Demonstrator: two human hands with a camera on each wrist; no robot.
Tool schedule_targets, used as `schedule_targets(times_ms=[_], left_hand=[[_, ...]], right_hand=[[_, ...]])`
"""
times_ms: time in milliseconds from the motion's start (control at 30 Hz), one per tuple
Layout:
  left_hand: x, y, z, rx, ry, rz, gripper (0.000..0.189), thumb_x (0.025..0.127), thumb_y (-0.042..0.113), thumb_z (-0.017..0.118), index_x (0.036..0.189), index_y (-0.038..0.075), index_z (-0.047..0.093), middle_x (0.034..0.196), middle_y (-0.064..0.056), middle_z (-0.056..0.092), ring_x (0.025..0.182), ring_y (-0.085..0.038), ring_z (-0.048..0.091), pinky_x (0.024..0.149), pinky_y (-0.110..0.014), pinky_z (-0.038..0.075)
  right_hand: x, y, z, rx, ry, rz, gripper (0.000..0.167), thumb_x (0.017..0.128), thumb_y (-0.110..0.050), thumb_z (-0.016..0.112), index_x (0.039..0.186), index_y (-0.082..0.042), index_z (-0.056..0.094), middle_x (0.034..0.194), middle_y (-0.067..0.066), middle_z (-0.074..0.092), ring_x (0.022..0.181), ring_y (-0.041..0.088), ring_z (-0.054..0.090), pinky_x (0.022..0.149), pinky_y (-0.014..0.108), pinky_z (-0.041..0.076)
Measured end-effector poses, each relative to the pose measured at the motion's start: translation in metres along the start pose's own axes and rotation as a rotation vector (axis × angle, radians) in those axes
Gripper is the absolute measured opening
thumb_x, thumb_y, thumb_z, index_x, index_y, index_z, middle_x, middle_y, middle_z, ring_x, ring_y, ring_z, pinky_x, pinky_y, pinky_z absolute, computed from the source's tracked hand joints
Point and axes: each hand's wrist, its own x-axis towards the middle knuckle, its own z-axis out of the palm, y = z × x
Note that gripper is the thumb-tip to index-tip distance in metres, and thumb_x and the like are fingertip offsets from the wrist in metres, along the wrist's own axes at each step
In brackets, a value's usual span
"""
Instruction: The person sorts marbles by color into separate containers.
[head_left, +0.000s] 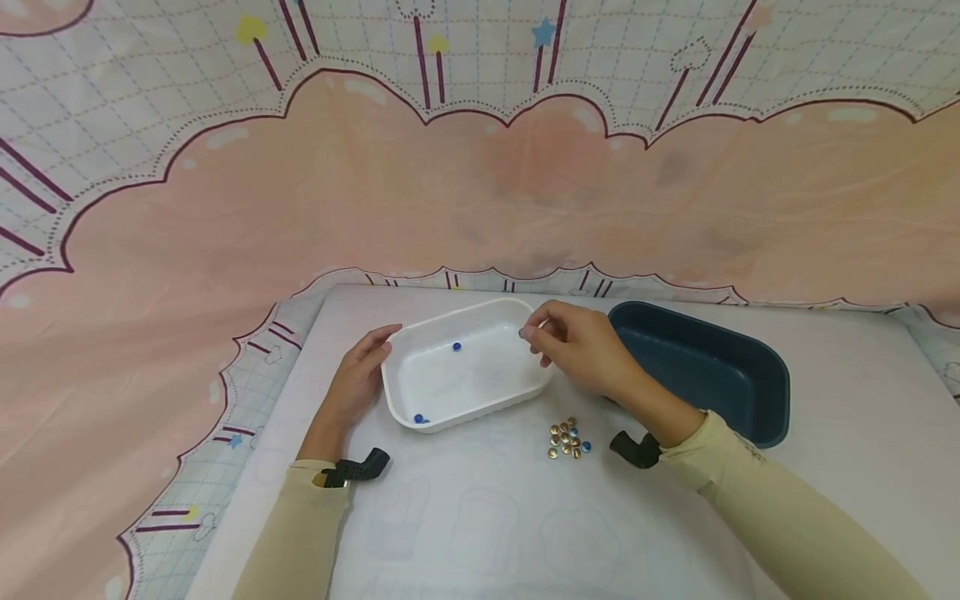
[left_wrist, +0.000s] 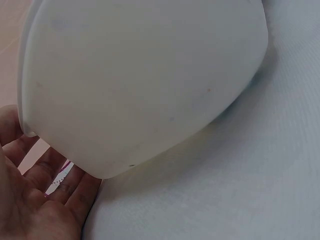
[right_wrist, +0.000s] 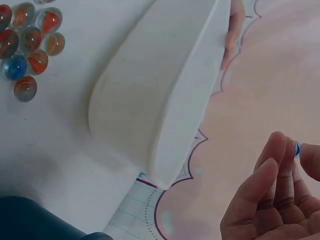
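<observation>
My left hand (head_left: pixel 358 375) holds the left end of a white tray (head_left: pixel 465 412), its fingers (left_wrist: pixel 62 190) against the end wall below the rim. Above the tray's right end, my right hand (head_left: pixel 577 346) pinches a clear marble with a blue streak (right_wrist: pixel 297 149) between thumb and fingertip. Inside the tray lie a blue marble (head_left: pixel 457 347) near the far side and another blue marble (head_left: pixel 418 418) in the near left corner. Several marbles (head_left: pixel 566 440), mostly orange-streaked with a few blue, sit in a cluster on the table below my right hand.
A dark blue tray (head_left: pixel 780 400) stands right of the white one, partly behind my right forearm. Both wrists wear black camera mounts (head_left: pixel 363 465). The white-covered table (head_left: pixel 465 533) ends at a patterned peach curtain (head_left: pixel 450 200) behind.
</observation>
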Motion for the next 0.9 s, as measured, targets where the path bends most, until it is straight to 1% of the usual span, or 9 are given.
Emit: schedule_targets(times_ms=[167,367,500,733,900], left_hand=[[0.0,0.0,0.0,-0.008,-0.001,0.0,0.046,0.109,0.029,0.048,0.149,0.007,0.047,0.152,-0.006,0.049,0.133,-0.012,0.053,0.104,-0.016,0.047],[0.001,0.0,0.001,-0.019,0.0,-0.004,0.046,0.109,0.027,0.048,0.15,0.005,0.046,0.151,-0.005,0.049,0.132,-0.011,0.053,0.104,-0.016,0.047],[0.001,0.0,0.0,-0.022,0.002,-0.008,0.046,0.109,0.027,0.048,0.149,0.006,0.046,0.151,-0.006,0.049,0.132,-0.011,0.053,0.104,-0.016,0.047],[0.001,0.0,0.0,-0.011,-0.001,0.002,0.047,0.109,0.028,0.048,0.15,0.005,0.046,0.151,-0.006,0.049,0.131,-0.01,0.054,0.104,-0.016,0.047],[0.0,0.0,0.0,-0.016,0.002,-0.008,0.047,0.109,0.028,0.049,0.15,0.006,0.046,0.152,-0.006,0.049,0.131,-0.01,0.054,0.104,-0.016,0.048]], right_hand=[[0.006,-0.002,0.001,-0.001,-0.002,0.008,0.015,0.1,-0.028,0.066,0.11,-0.016,0.068,0.081,-0.001,0.07,0.072,0.014,0.068,0.066,0.034,0.05],[0.015,-0.007,0.002,0.006,0.004,-0.008,0.016,0.1,-0.029,0.066,0.11,-0.016,0.068,0.081,0.0,0.071,0.074,0.02,0.071,0.064,0.034,0.049],[0.02,-0.01,0.003,-0.005,0.009,-0.013,0.018,0.1,-0.03,0.066,0.111,-0.016,0.068,0.082,0.0,0.071,0.074,0.018,0.07,0.063,0.033,0.05],[0.027,-0.016,0.005,0.011,0.008,-0.027,0.018,0.101,-0.03,0.066,0.109,-0.014,0.069,0.083,0.0,0.071,0.073,0.017,0.07,0.065,0.034,0.051],[0.03,-0.017,0.007,0.007,0.008,-0.025,0.019,0.1,-0.031,0.066,0.109,-0.014,0.069,0.082,0.0,0.071,0.072,0.015,0.069,0.065,0.034,0.051]])
